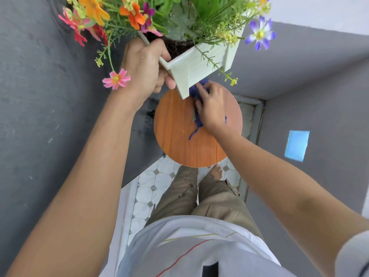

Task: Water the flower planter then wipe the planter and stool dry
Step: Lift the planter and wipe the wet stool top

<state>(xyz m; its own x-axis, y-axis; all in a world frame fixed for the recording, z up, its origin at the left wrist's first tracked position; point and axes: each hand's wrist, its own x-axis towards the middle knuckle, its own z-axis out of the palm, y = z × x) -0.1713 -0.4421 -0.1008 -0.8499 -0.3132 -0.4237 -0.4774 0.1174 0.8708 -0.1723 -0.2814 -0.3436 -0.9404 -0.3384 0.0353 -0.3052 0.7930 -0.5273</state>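
Note:
A pale wooden planter (pixel 201 64) full of colourful flowers is held up in the air and tilted, above the far edge of a round brown wooden stool (pixel 179 134). My left hand (pixel 145 66) grips the planter's near-left corner and rim. My right hand (pixel 213 106) presses a dark blue cloth (pixel 196 116) onto the stool top, just under the planter's lower corner. Part of the cloth is hidden beneath my palm; a thin tail of it trails toward me.
Grey walls close in on the left (pixel 50 96) and right (pixel 319 96), forming a narrow corner. A light blue rectangle (pixel 297 145) sits on the right wall. White tiled floor (pixel 147 188) and my legs and bare foot lie below the stool.

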